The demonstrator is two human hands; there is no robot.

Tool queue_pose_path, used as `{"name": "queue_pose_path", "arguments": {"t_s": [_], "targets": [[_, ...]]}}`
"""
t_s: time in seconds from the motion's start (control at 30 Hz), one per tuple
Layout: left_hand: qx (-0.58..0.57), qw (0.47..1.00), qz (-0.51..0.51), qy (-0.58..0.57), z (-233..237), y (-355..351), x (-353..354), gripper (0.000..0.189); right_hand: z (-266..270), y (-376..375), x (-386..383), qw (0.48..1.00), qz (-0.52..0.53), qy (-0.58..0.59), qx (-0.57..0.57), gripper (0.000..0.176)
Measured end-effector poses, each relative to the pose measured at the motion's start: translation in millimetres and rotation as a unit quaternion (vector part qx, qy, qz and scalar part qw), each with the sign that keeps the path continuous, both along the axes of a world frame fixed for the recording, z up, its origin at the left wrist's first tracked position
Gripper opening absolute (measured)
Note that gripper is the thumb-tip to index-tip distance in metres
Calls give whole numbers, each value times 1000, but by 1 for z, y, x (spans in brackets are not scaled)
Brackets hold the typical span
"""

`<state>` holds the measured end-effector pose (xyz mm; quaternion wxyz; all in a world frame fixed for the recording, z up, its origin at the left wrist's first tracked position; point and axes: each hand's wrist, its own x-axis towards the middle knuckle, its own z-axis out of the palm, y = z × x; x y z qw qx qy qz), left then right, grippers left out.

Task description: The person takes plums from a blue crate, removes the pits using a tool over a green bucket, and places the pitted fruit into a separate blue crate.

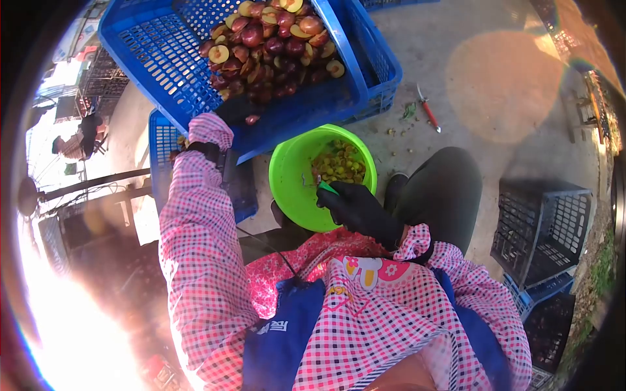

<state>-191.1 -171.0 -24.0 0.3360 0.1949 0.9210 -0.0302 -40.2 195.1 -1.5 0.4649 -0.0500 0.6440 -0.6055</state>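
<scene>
My left hand (233,111), in a black glove, reaches over the near edge of a tilted blue crate (166,72). Its fingers merge with the dark shadow there, and a small reddish plum piece (252,120) shows by their tips. Cut plums (261,52), red-skinned with yellow flesh, are heaped in this crate. My right hand (365,212), also black-gloved, is closed around a green-handled tool (328,188); its metal end is small and hard to make out. That hand is over the bright green bucket (287,195), which contains yellowish-brown plum scraps (342,163).
A red-handled knife (428,112) lies on the concrete floor beside scattered scraps. Another blue crate (381,65) supports the tilted one. Black crates (541,228) stand at the right. My knee (450,189) is right of the bucket. Someone (81,138) sits far left.
</scene>
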Motion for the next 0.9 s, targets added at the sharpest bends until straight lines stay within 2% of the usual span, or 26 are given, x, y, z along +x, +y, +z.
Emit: {"name": "queue_pose_path", "arguments": {"t_s": [0.03, 0.07, 0.1, 0.13, 0.17, 0.2, 0.23, 0.27, 0.3, 0.33, 0.37, 0.4, 0.43, 0.47, 0.53, 0.57, 0.63, 0.7, 0.77, 0.83, 0.9], "targets": [[126, 981, 145, -23, 23, 15, 9, 32, -2, 0, 2, 1000, 2, 0, -1, 42], [124, 981, 146, -22, 42, 34, 19, 32, -3, -1, 2, 1000, -16, 2, 6, 41], [362, 851, 376, -61, 59, 58, 32, 32, -3, -2, 2, 999, -34, 4, 14, 40], [556, 611, 557, -92, 70, 76, 50, 32, -1, -1, 3, 999, -34, 6, 11, 40], [555, 612, 556, -89, 71, 87, 74, 32, 2, 0, 4, 994, -83, 68, -19, 38], [569, 667, 479, -28, 67, 95, 100, 37, 4, 2, 4, 982, -132, 130, -47, 37], [576, 714, 397, 32, 66, 104, 121, 42, 4, 2, 5, 981, -133, 131, -49, 37], [575, 714, 397, 33, 68, 118, 138, 42, 3, 3, 5, 972, -138, 183, -58, 36], [692, 580, 427, -57, 68, 133, 155, 45, 1, 3, 7, 960, -141, 233, -66, 34], [780, 420, 440, -143, 67, 147, 168, 48, -4, 2, 10, 961, -140, 230, -66, 34], [780, 419, 442, -142, 66, 163, 176, 48, -11, 1, 12, 950, -125, 278, -63, 33], [760, 419, 486, -103, 66, 179, 184, 47, -14, 1, 15, 937, -108, 326, -59, 33], [737, 417, 528, -64, 67, 188, 190, 46, -16, 2, 19, 938, -105, 325, -59, 33], [738, 415, 528, -62, 58, 184, 196, 46, -16, 3, 22, 936, -99, 337, -34, 33], [740, 497, 447, -74, 37, 173, 201, 43, -18, 4, 22, 931, -93, 353, -11, 34], [740, 498, 446, -73, 34, 174, 204, 43, -21, 5, 21, 923, -78, 373, -48, 36], [733, 405, 542, -68, 39, 190, 203, 40, -13, 5, 20, 914, -65, 392, -84, 39], [737, 426, 524, -36, 40, 194, 199, 40, -2, 5, 22, 979, -69, 182, -61, 44], [739, 444, 507, -4, 37, 198, 196, 40, 2, 6, 21, 984, -58, 159, -51, 46], [708, 453, 538, 55, 32, 204, 192, 47, 0, 6, 20, 989, -48, 136, -39, 49], [692, 458, 557, 26, 24, 194, 188, 50, -9, 3, 21, 982, -37, 181, -48, 48]]}}
